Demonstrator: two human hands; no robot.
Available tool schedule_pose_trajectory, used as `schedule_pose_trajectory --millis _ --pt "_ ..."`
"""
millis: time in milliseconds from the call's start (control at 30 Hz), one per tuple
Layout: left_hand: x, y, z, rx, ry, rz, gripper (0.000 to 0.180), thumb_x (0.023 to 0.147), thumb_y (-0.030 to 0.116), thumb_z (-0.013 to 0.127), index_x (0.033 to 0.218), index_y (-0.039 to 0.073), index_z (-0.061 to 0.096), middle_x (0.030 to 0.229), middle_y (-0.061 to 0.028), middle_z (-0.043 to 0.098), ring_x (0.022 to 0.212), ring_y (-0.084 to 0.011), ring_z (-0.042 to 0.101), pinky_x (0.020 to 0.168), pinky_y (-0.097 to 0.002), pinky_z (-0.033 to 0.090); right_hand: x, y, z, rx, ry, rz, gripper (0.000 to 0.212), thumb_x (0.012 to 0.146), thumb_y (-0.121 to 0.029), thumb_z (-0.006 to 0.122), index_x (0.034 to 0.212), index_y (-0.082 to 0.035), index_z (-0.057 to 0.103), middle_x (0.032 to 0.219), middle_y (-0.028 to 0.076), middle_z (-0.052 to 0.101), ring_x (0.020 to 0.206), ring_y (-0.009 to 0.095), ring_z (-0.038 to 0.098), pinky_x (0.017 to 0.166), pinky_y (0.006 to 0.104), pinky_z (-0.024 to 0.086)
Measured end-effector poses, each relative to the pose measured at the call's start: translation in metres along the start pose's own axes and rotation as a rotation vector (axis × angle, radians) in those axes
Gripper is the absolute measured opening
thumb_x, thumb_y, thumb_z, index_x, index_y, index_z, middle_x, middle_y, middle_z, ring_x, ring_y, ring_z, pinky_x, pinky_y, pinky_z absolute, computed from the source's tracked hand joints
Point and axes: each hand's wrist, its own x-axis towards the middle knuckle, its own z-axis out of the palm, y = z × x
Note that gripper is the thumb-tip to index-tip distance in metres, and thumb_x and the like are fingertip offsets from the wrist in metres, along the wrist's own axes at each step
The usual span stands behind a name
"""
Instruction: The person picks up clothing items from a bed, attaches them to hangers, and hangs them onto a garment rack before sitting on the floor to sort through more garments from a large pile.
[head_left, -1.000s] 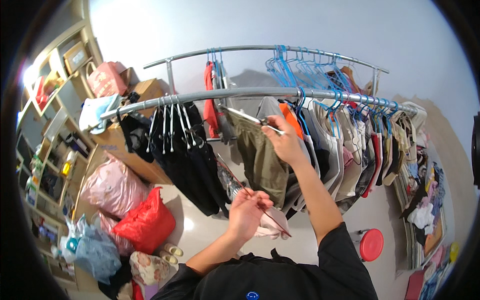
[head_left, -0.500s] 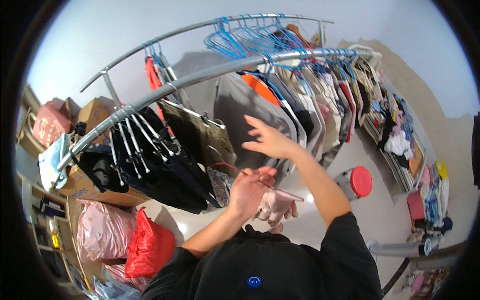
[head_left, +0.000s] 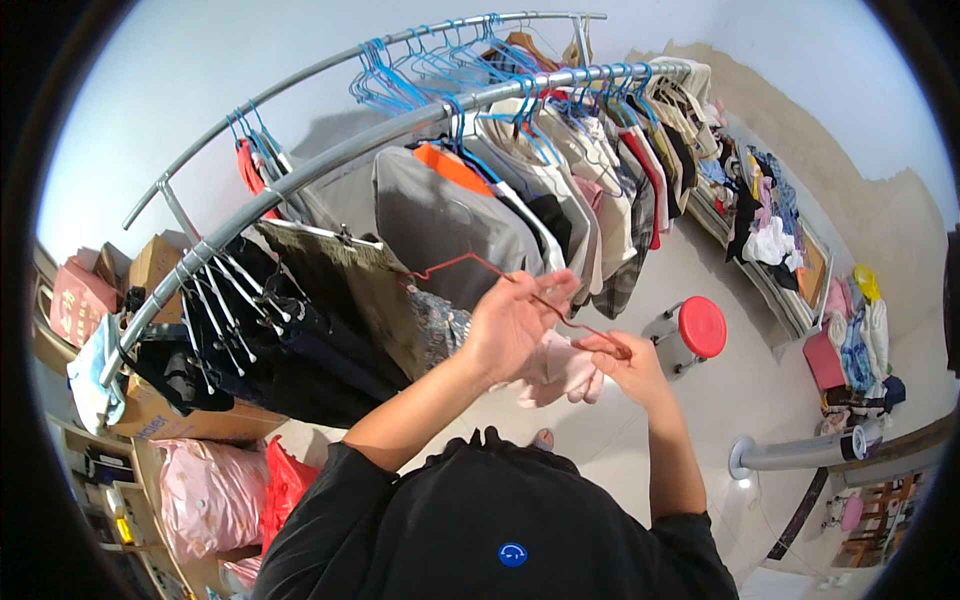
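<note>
Your left hand [head_left: 520, 322] grasps the red hanger [head_left: 470, 256] loosely, fingers partly spread; your right hand [head_left: 632, 368] pinches its nearer end between thumb and fingers. The hanger is thin and bent, slanting from beyond your left hand down to your right. Soft, crumpled pink cloth [head_left: 550, 370] hangs below, between both hands — what bears it is hard to tell. A mottled grey cloth [head_left: 440, 325] droops just left of your left hand.

Beyond your hands, the smooth metal rail [head_left: 400, 122] stands before a second rail [head_left: 300, 77], with a plain grey shirt [head_left: 445, 215] nearest; olive shorts [head_left: 350, 275] and black trousers [head_left: 300, 345] crowd your left. A round red stool [head_left: 703, 327] stands right of your right hand.

Half a second ago your right hand was spread before the shirt — now it has come down onto the hanger.
</note>
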Motion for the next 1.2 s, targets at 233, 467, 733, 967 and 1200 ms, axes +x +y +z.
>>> schedule_pose_trajectory --millis 233,467,733,967,1200 --pt "0.011 -0.029 0.006 0.367 -0.108 0.021 0.015 0.089 0.010 0.051 0.100 0.009 0.041 0.124 -0.0182 0.049 0.121 -0.0270 0.043 0.104 -0.0392 0.029 -0.023 -0.023 0.007 -0.211 0.281 0.057 0.025 0.095 -0.013 0.044 0.087 0.006 0.057 0.085 0.013 0.067 0.076 0.013 0.063 0.069 0.0247 0.048" --pt "0.001 0.048 0.034 1.891 -0.301 -0.129 0.025 0.087 0.023 0.056 0.099 0.001 0.056 0.093 -0.0149 0.061 0.091 -0.0271 0.059 0.080 -0.0335 0.045 -0.032 -0.007 -0.011 0.113 0.378 0.023 0.024 0.094 -0.013 0.045 0.082 0.005 0.056 0.085 0.013 0.068 0.068 0.011 0.059 0.061 0.0238 0.047" --pt "0.006 0.138 0.044 2.420 -0.050 0.283 0.025 0.081 0.019 0.060 0.098 0.001 0.059 0.100 -0.0178 0.061 0.098 -0.0360 0.055 0.087 -0.0399 0.043 -0.010 -0.004 -0.030 0.019 0.252 -0.025 0.019 0.094 -0.008 0.043 0.085 0.006 0.050 0.086 0.019 0.066 0.082 0.022 0.066 0.074 0.0314 0.053" --pt "0.011 0.157 0.001 2.626 0.238 -0.907 0.040 0.085 0.039 0.052 0.104 0.004 0.059 0.099 -0.0186 0.062 0.095 -0.0364 0.058 0.082 -0.0448 0.044 0.016 0.005 -0.055 0.133 0.256 -0.071 0.020 0.094 -0.008 0.043 0.085 0.007 0.051 0.085 0.019 0.066 0.081 0.021 0.066 0.072 0.0298 0.053" --pt "-0.005 0.171 -0.005 2.619 0.384 -0.793 0.040 0.085 0.041 0.051 0.101 0.004 0.057 0.094 -0.0146 0.063 0.091 -0.0348 0.060 0.078 -0.0446 0.046 0.047 0.017 -0.077 0.110 0.117 -0.054 0.020 0.091 -0.011 0.050 0.082 0.005 0.057 0.083 0.012 0.069 0.069 0.008 0.059 0.057 0.0213 0.045"
